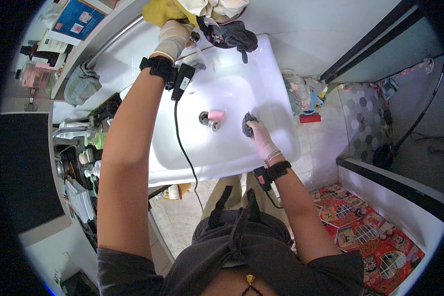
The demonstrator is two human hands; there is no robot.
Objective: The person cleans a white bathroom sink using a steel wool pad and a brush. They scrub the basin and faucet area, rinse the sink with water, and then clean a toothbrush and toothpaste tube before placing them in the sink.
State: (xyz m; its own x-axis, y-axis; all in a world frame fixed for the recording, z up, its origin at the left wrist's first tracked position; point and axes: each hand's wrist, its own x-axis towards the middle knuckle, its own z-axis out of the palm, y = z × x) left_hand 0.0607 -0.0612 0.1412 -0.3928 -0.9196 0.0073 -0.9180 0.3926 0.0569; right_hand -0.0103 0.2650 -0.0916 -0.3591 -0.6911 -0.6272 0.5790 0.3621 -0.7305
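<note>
My right hand [262,138], in a thin pale glove, grips a dark grey scouring pad [248,125] against the right side of the white washbasin [240,88]. My left hand [174,35], also gloved, reaches to the back of the basin beside the faucet [196,63]. Its fingers are tucked out of sight at a yellow cloth [164,13], so what they hold cannot be told. A metal drain stopper [212,125] lies tilted by the drain hole [203,117]. Right behind it sits a small pink block [217,115].
Dark and white cloths [233,35] hang over the basin's back edge. A grey towel [82,86] hangs from a rail at left. Plastic bags [303,92] and a red box [310,118] lie on the floor at right. A black cable [180,144] crosses the basin.
</note>
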